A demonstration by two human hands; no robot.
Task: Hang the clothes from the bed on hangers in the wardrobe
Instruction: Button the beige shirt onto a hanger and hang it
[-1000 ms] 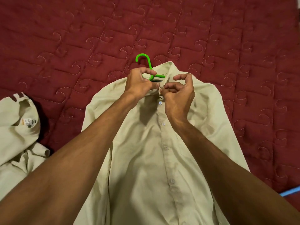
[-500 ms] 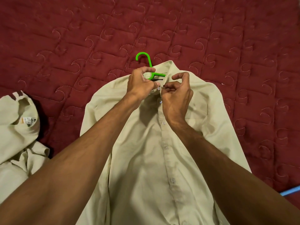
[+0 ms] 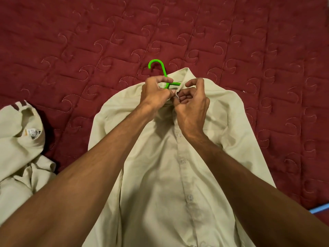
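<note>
Shirt: pale cream button-front shirt (image 3: 160,175) lying front-up on the bed, collar (image 3: 187,73) at the far end and hem toward the person.
Placket: buttons (image 3: 182,160) run down the centre line; the lower ones visible are fastened.
Hanger: green plastic hanger (image 3: 156,62) inside the shirt. Only its hook and a short piece of one arm show, emerging from the collar opening onto the bedspread.
Left hand: left hand (image 3: 154,93) at the left collar edge, fingers (image 3: 164,80) curled and pinching the shirt fabric.
Right hand: right hand (image 3: 193,107) touching the left one, fingers (image 3: 194,82) curled and pinching the opposite collar edge.
Top button: hidden behind the fingers; cannot tell whether it is fastened.
Second shirt: similar cream shirt (image 3: 19,132) crumpled at the left edge, label visible inside its neck, well apart from the first.
Bedspread: maroon quilted cover (image 3: 71,41) with stitched swirls.
Right edge: part of a blue object (image 3: 319,210), unidentifiable.
</note>
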